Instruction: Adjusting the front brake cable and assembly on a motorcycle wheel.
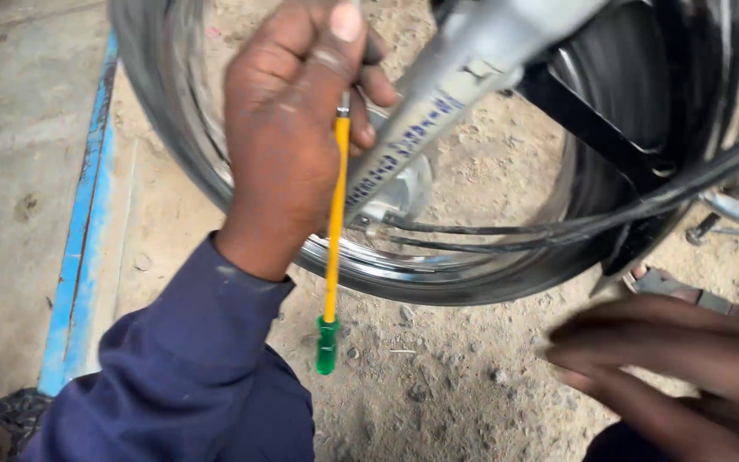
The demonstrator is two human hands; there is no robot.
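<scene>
My left hand (pixel 288 128) is closed around a screwdriver (pixel 334 248) with a thin yellow shaft and a green end that hangs down over the sandy ground. The hand is held up in front of a black motorcycle wheel rim (pixel 438 282) and a silver fork leg (pixel 438 103). My right hand (pixel 669 368) is blurred at the lower right, fingers stretched out flat and pointing left, holding nothing. Black cables (pixel 558 231) run across the wheel between the two hands. A dark blue sleeve (pixel 190 368) covers my left arm.
Sandy ground (pixel 438 376) with small stones lies under the wheel. A blue-painted kerb edge (pixel 83 248) borders a concrete slab (pixel 19 128) at the left. A metal tool (pixel 720 231) lies on the sand at the right. A sandalled foot (pixel 686 287) shows beside the wheel.
</scene>
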